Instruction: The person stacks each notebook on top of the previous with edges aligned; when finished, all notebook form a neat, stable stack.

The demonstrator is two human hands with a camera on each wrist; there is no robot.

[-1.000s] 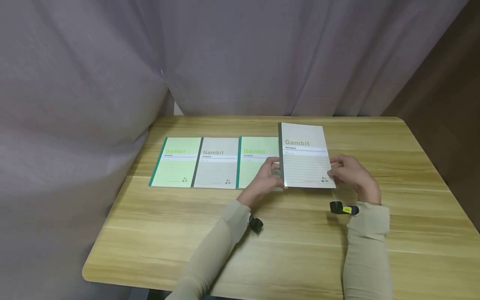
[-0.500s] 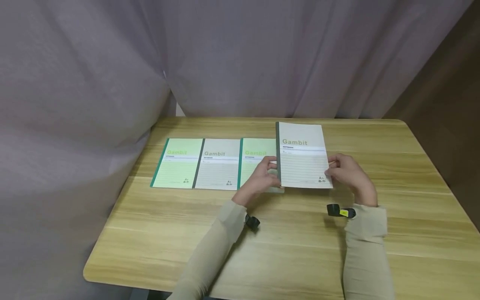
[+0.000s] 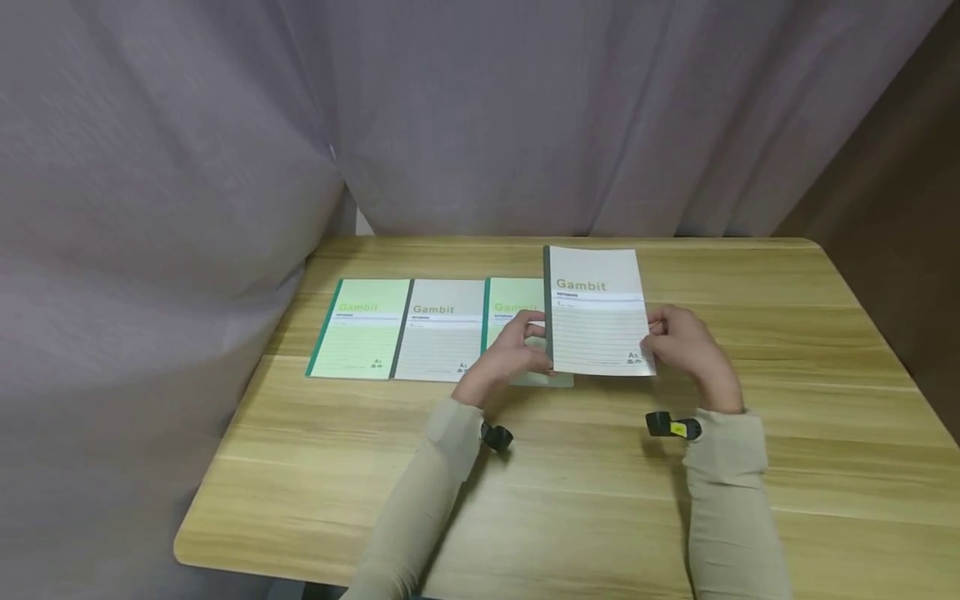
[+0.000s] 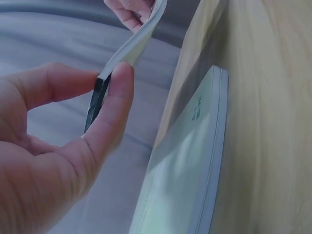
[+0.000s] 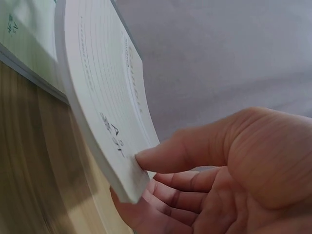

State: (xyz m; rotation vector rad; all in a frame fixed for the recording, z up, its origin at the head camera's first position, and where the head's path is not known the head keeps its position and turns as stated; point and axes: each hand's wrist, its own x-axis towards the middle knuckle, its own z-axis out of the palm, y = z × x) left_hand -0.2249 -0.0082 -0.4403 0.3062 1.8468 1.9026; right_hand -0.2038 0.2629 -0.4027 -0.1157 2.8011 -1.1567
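A grey-white notebook (image 3: 596, 321) with a dark spine is held up above the table, its cover facing the head camera. My left hand (image 3: 504, 357) pinches its spine near the bottom; the left wrist view shows the thumb (image 4: 119, 92) on one side and a finger on the other. At the lower right corner my right hand (image 3: 690, 346) grips the notebook, thumb (image 5: 180, 151) on the cover and fingers behind. Its pages bow slightly in the right wrist view. Beneath and left lies a green notebook (image 3: 513, 292), partly hidden by the held notebook and my left hand.
Further left in the same row lie a grey notebook (image 3: 441, 342) and another green notebook (image 3: 358, 337), edges close together. All rest on a wooden table (image 3: 600, 508). Behind the table's far edge hangs a grey curtain (image 3: 480, 117).
Both hands have carried the held notebook a little to the left, so it covers more of the nearest green notebook. The grip looks the same; the head view has shifted slightly.
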